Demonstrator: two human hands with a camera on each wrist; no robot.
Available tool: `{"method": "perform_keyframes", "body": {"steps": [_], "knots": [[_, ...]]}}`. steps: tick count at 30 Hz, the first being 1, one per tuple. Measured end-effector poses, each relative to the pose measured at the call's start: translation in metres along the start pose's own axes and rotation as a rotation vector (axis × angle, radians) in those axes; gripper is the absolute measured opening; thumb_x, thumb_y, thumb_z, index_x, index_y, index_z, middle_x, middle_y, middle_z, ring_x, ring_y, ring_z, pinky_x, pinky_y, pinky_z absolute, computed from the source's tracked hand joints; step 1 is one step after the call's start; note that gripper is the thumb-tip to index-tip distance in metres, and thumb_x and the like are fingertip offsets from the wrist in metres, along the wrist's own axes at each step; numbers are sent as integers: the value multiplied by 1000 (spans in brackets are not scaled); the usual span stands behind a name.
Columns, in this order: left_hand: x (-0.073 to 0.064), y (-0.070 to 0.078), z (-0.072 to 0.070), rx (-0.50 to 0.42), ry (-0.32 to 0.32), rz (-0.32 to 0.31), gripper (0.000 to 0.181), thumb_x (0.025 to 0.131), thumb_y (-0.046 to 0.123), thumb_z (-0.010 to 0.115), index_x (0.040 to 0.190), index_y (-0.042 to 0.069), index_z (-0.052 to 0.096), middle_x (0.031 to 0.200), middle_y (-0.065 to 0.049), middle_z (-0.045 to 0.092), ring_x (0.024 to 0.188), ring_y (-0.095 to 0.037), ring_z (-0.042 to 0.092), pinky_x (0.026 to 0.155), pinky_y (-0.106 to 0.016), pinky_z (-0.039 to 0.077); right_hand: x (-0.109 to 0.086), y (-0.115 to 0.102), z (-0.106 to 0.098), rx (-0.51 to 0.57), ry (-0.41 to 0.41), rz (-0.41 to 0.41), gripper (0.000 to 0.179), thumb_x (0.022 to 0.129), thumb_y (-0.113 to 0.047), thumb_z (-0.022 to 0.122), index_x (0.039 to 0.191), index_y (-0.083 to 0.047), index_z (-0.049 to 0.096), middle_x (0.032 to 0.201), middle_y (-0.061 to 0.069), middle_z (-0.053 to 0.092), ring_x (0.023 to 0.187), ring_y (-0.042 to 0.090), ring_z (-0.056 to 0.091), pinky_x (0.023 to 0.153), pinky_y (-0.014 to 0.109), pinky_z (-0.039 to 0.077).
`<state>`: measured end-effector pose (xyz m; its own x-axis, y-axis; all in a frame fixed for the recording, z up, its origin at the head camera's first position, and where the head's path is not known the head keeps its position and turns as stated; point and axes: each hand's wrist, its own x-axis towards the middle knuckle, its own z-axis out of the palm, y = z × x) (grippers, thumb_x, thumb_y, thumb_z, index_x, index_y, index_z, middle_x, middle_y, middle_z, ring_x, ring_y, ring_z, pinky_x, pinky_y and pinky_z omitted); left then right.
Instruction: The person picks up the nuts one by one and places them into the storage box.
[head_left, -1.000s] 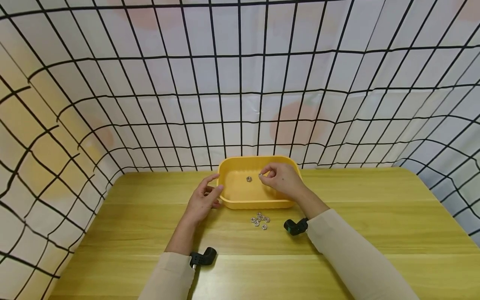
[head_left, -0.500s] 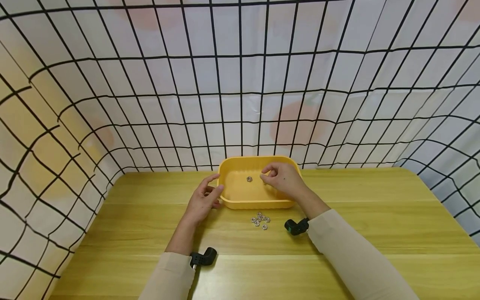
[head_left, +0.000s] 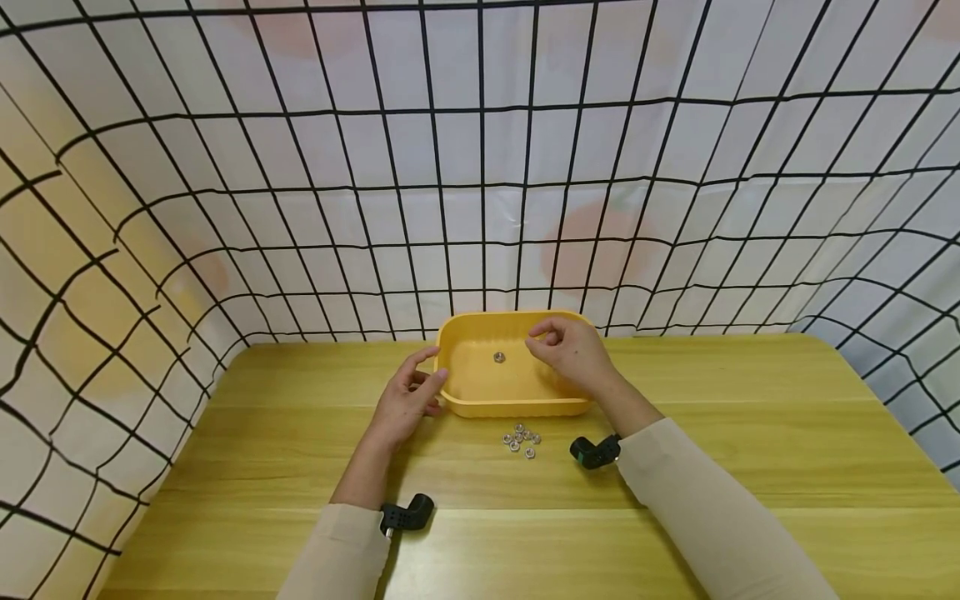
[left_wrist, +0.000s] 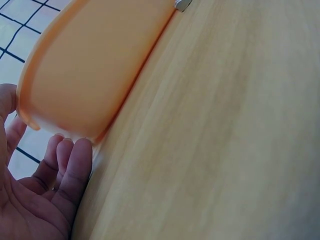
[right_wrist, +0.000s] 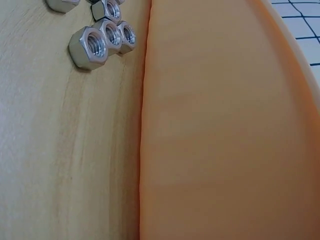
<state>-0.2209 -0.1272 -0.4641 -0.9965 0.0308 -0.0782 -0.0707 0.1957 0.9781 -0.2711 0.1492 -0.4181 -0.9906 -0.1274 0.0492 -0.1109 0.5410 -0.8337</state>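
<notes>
At far left, the person's left hand (head_left: 401,404) rests at the nine o'clock end of a shallow, rounded yellow plastic tray (head_left: 517,409), its thumb and fingers spread apart and fingertips touching the end wall. In the left wrist view part of this hand is cut off at the left edge. Its beige sleeve (head_left: 333,550) runs out of the head view at the bottom, behind a black wrist-worn device (head_left: 407,512).

Inside the tray, a little toward ten o'clock of its middle, lies one silver hexagonal metal nut (head_left: 499,357). Outside, near the six o'clock wall, several more silver nuts (head_left: 518,437) sit bunched on the wooden table (head_left: 525,550); the right wrist view crops some at its top edge.

The right hand (head_left: 573,354) comes in from four o'clock over the tray, thumb and forefinger tips close together. Whether anything is between them cannot be told; the hand also hides the floor beneath it and much of the three o'clock wall.

Against one second ago, the silver glint at those fingertips is out of sight, and the right hand has shifted slightly toward two o'clock. The left hand, tray and bunched nuts look unmoved.
</notes>
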Motion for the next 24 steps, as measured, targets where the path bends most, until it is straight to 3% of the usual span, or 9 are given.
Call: {"method": "perform_keyframes", "body": {"steps": [15,24], "knots": [[-1,2,0,10,-7,4,49,101,34,65,148,25,52,108,-14,58,75,-20,62,72,-32,62,-3,-1,-2,13,104,-62,18,95,-25,71,106,-11,73,84,3,62,68,17,51,54,22,41],[0,1,0,9,-3,0,48,101,34,66,147,26,53,108,-15,58,74,-20,62,72,-31,61,-12,-5,-11,64,105,-95,17,95,-23,72,107,-11,73,86,4,64,66,17,51,52,21,41]]}}
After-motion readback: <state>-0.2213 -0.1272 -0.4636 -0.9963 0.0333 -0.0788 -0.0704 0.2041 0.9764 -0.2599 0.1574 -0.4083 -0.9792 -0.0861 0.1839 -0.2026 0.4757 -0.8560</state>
